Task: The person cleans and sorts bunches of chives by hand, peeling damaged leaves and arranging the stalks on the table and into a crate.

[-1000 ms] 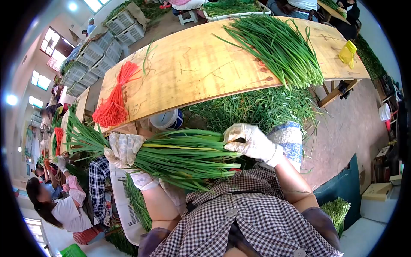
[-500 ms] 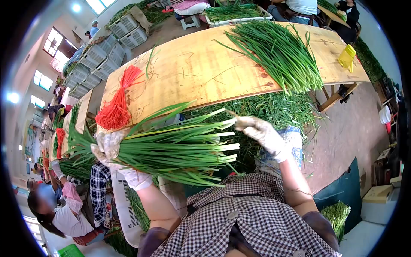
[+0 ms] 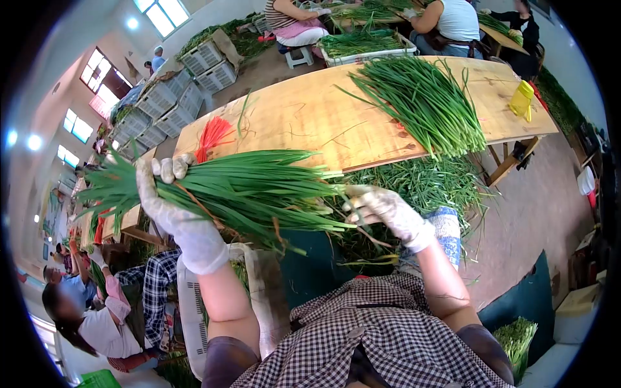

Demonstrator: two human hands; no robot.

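My left hand [image 3: 176,210], in a soiled white glove, is closed around a thick bunch of garlic chives [image 3: 252,184]. Their green leaf tips fan out to the left and the pale stalk ends point right. At those stalk ends is my gloved right hand [image 3: 391,216], its fingers pinched on a thin, withered chive leaf that trails below. Several brownish leaves hang loose along the underside of the bunch. Behind it, red ties [image 3: 213,134] lie partly hidden on the wooden table [image 3: 291,123].
A pile of chives [image 3: 420,107] and a yellow bottle [image 3: 521,100] are on the table. Leaf scraps [image 3: 420,174] heap up below its near edge. A white crate [image 3: 194,323] stands at my left. Co-workers sit to the left and beyond the table; grey crates [image 3: 158,97] are stacked behind.
My left hand has raised and tilted the bunch, which now covers part of the red ties. The right hand has moved lower at the stalk ends, and withered leaves hang out.
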